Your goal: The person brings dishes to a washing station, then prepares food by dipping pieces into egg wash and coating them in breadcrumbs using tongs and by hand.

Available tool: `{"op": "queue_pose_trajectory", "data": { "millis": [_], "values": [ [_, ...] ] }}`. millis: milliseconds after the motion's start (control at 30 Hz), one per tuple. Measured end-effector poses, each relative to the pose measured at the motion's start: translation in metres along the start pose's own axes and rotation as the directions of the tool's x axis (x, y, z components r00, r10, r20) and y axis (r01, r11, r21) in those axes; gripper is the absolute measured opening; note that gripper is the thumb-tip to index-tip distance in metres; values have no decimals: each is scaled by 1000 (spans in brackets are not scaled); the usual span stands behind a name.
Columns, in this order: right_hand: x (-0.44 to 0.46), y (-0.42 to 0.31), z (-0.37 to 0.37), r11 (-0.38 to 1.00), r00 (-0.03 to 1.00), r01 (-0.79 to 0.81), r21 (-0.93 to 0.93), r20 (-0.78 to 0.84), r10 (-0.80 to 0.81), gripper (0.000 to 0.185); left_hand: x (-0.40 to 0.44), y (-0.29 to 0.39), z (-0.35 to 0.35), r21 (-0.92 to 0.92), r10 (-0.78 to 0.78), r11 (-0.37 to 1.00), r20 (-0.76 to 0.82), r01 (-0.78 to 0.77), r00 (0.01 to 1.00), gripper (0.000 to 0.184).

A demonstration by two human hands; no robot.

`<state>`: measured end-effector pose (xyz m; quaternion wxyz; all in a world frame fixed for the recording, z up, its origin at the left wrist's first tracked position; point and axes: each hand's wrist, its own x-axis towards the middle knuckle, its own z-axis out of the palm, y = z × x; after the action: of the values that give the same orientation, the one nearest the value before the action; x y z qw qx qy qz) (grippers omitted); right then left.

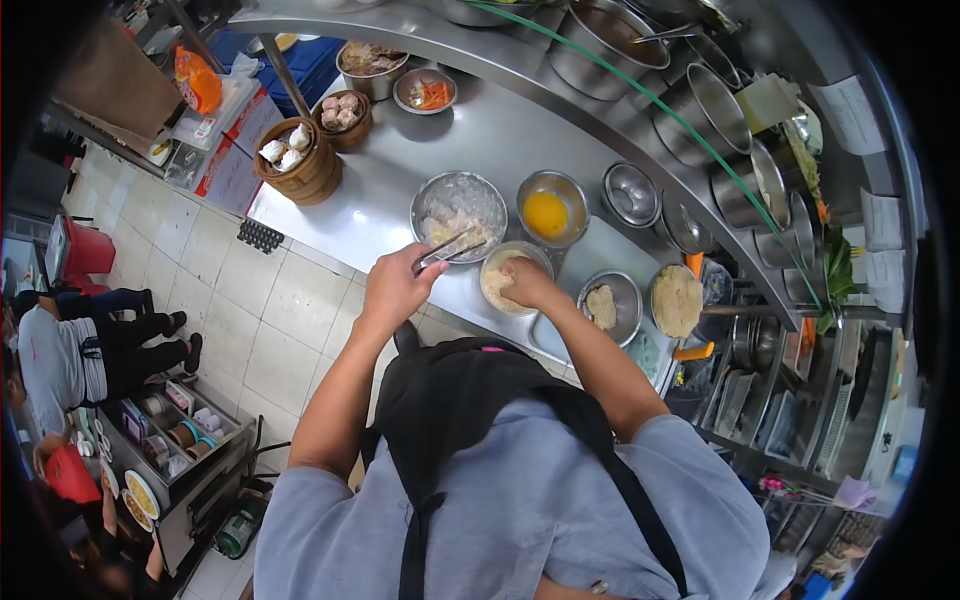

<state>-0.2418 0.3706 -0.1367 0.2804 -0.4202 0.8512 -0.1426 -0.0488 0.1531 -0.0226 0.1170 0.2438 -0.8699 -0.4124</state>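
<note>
Metal tongs (450, 248) are held in my left hand (398, 285), their tips over a bowl of white flour (459, 195) with floury pieces in it. My right hand (527, 282) is down in a bowl of pale crumbs (495, 283), its fingertips partly hidden. Behind it stands a bowl of beaten yellow egg (546, 214). To the right, a metal bowl (625, 295) holds a coated piece (601, 307), and beside that is a fuller bowl of crumbs (677, 300).
Bamboo steamers (305, 178) with buns and dumplings stand at the counter's left, near a bowl of shredded carrot (430, 95). A metal shelf (480, 45) with pots overhangs the back. Orange-handled tools lie at the right. Another person (60, 345) stands at far left by a cart.
</note>
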Motion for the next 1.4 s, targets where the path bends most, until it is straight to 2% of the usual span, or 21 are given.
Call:
{"op": "queue_pose_trajectory", "data": {
  "millis": [133, 200, 233, 300, 333, 400, 433, 500, 633, 700, 733, 800, 833, 900, 1033, 1100, 1133, 1200, 1267, 1333, 1400],
  "values": [
    [-12, -25, -28, 995, 995, -100, -27, -33, 99, 36, 1, -3, 0, -14, -16, 1000, -17, 15, 1000, 32],
    [-27, -30, -42, 995, 983, 60, -83, -167, -73, 29, 0, -8, 3, -6, -8, 1000, -32, 8, 999, 31],
    [-29, -32, -55, 995, 984, 58, -83, -165, -71, 29, -1, -8, 2, -8, -10, 1000, -30, 10, 1000, 31],
    [-22, -34, -78, 990, 990, -128, 53, -48, 130, 25, -1, -6, -2, 2, -15, 1000, -34, 15, 999, 31],
    [-14, -28, -76, 990, 990, -129, 52, -47, 131, 25, -1, -6, -3, 1, -16, 1000, -33, 16, 999, 31],
    [4, -6, -55, 988, 998, 23, 152, -69, -12, 24, 0, -4, -4, 8, -45, 999, -14, 45, 999, 32],
    [11, 2, -34, 988, 997, 20, 153, -72, -9, 24, 1, -4, -3, 8, -41, 999, -11, 41, 999, 32],
    [21, 0, 3, 999, 987, 23, 44, 159, -29, 23, 3, -5, 0, 2, -20, 1000, -18, 20, 1000, 34],
    [18, -12, -2, 993, 975, -67, 101, 219, 44, 27, 3, 1, 1, 2, -24, 1000, -9, 24, 1000, 35],
    [3, -25, -5, 997, 998, -63, -38, -31, 62, 37, 4, -1, 1, -14, -4, 1000, -7, 3, 1000, 36],
    [3, -17, 7, 997, 998, -60, -40, -28, 59, 37, 4, 1, -1, -16, -6, 1000, -10, 6, 1000, 36],
    [6, 0, 34, 991, 944, -24, -129, -328, -20, 47, 3, 6, -5, 5, -81, 997, 62, 81, 995, 37],
    [0, -15, 13, 991, 944, -22, -129, -328, -22, 47, 2, 3, -4, 6, -82, 997, 60, 82, 995, 37],
    [-8, -38, -32, 988, 988, -151, -40, -16, 150, 46, -1, -6, 1, -43, -12, 999, -21, 11, 1000, 35],
    [-2, -16, -58, 996, 996, -81, -27, -42, 80, 36, -3, -3, -7, -15, -46, 999, 5, 46, 999, 34],
    [-6, -28, -83, 981, 983, -185, 53, 3, 185, 32, -3, -2, -8, -26, -65, 998, -10, 65, 998, 33],
    [-4, -25, -75, 981, 982, -188, 55, -1, 188, 32, -3, -3, -8, -26, -61, 998, -7, 60, 998, 33],
    [12, -14, -39, 997, 999, -51, 54, 13, 50, 33, 0, -5, -5, -25, -69, 997, -3, 69, 998, 34],
    [24, 2, 7, 993, 993, -115, 26, 7, 115, 30, 2, -6, -4, -8, -77, 997, -1, 77, 997, 34],
    [25, -5, 16, 984, 984, -178, -4, 14, 178, 25, 8, -9, -6, 17, -80, 997, -8, 80, 997, 35],
    [16, -7, 15, 982, 982, -189, 13, -2, 189, 29, 12, -16, -5, 183, -151, 970, -68, 161, 986, 35]
  ]
}}
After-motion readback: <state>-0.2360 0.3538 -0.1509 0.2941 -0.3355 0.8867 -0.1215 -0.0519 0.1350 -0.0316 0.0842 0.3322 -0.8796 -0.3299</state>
